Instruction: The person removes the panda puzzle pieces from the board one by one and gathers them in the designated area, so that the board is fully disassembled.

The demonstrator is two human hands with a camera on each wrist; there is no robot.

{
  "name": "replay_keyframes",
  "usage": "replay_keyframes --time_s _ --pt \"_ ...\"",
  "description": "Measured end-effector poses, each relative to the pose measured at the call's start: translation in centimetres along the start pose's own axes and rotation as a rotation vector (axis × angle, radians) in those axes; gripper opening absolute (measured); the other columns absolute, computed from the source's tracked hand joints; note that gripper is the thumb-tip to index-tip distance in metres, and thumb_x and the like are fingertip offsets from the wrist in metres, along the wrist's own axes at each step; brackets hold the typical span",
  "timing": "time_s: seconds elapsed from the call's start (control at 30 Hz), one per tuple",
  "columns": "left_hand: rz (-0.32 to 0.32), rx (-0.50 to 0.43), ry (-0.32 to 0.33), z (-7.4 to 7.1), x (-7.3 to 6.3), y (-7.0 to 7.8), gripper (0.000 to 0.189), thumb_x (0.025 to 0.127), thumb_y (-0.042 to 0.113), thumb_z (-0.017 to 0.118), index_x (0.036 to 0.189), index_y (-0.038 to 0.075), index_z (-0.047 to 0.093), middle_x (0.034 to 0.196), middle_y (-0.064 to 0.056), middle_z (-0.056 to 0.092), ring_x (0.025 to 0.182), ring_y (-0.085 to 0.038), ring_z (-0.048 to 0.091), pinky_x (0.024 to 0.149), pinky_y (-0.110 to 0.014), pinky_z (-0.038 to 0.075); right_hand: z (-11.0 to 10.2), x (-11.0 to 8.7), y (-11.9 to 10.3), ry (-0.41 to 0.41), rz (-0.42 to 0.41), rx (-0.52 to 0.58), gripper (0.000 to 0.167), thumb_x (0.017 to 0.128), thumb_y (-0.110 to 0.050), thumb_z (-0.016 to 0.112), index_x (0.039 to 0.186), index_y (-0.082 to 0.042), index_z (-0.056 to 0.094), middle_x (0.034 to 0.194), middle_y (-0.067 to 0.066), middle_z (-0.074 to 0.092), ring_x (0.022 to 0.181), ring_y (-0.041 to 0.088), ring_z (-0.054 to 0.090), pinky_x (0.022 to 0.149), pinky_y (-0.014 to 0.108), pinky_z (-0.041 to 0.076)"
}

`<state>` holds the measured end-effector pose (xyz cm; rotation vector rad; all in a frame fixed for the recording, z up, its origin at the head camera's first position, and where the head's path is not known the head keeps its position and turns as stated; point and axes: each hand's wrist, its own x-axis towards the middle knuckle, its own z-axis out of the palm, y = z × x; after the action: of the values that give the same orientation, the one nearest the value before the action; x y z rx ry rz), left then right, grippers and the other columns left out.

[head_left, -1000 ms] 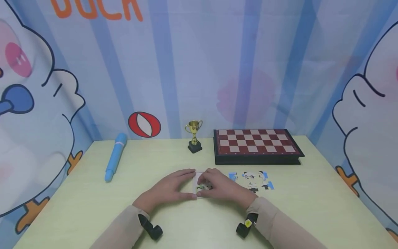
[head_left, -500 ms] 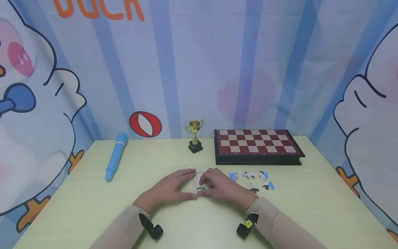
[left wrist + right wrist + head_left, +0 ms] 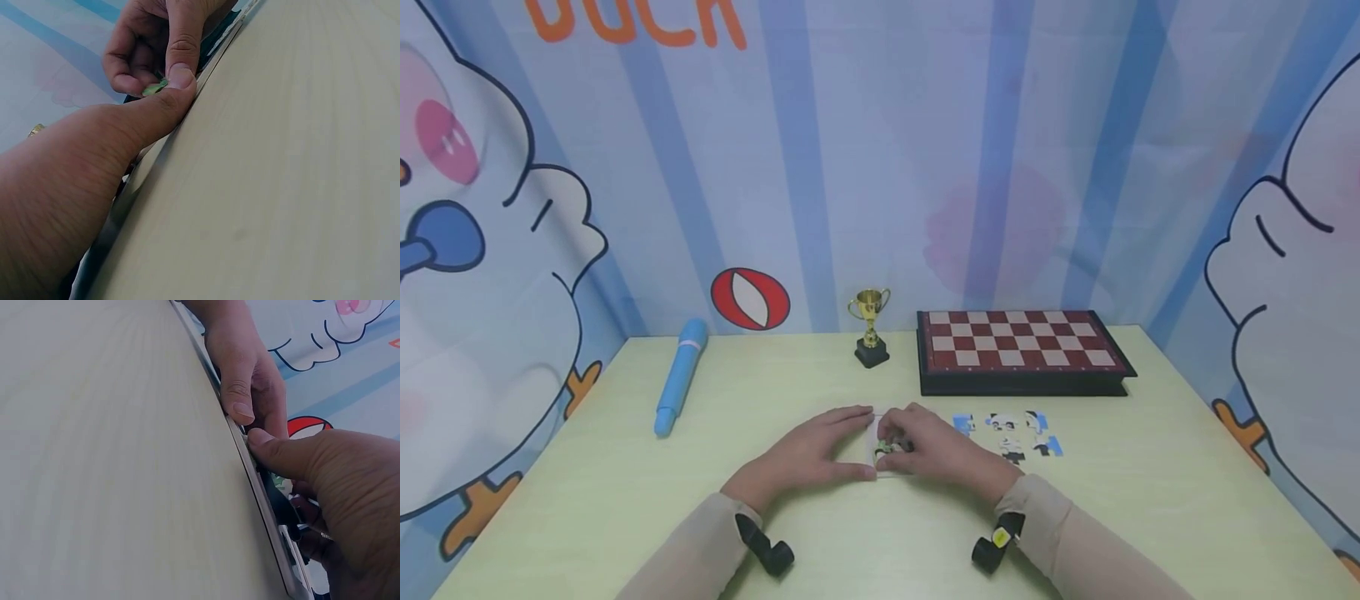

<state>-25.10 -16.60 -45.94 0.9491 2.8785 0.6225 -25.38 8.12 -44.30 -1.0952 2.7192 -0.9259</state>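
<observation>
In the head view, my left hand (image 3: 805, 448) rests at the left side of a small white puzzle tray (image 3: 872, 435), its fairly straight fingers at the far corner and its thumb at the near corner. My right hand (image 3: 934, 446) bends over the tray, thumb and index finger pinching a small jigsaw piece. A green bit of this piece (image 3: 155, 88) shows by the fingertips in the left wrist view. The right hand covers much of the tray. Several loose jigsaw pieces (image 3: 1002, 423) with panda and blue parts lie just right of it.
A checkered board box (image 3: 1022, 382) lies at the back right of the pale table (image 3: 880, 542). A gold trophy cup (image 3: 870, 317) stands behind the tray. Farther left lies a blue tube-shaped thing (image 3: 676, 379). A printed curtain (image 3: 895, 150) surrounds the table's back and sides.
My right fingers shift very slightly over the tray. The left hand, the tray and the loose pieces stay in place.
</observation>
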Motion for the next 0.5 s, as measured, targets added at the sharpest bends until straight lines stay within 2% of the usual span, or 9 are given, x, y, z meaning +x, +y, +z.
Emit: replay_keyframes --time_s 0.27,0.5 --pt "-0.004 0.011 0.001 0.02 0.06 -0.11 0.093 0.083 0.081 0.055 0.156 0.025 0.039 0.161 0.012 0.033 0.148 -0.014 0.030 0.119 -0.043 0.030 -0.10 -0.21 -0.21 0.031 -0.078 0.030 0.022 0.093 -0.031 0.075 0.111 -0.027 0.063 0.099 -0.014 0.060 0.092 0.006 0.057 0.080 0.028 0.053" --pt "-0.012 0.003 0.000 0.17 0.15 -0.18 0.093 0.082 0.081 0.055 0.156 0.027 0.039 0.160 0.013 0.033 0.148 -0.014 0.029 0.119 -0.043 0.030 -0.17 -0.12 -0.05 0.022 -0.114 0.003 0.023 0.095 -0.027 0.072 0.117 -0.020 0.070 0.099 -0.012 0.068 0.089 0.007 0.054 0.075 0.026 0.051"
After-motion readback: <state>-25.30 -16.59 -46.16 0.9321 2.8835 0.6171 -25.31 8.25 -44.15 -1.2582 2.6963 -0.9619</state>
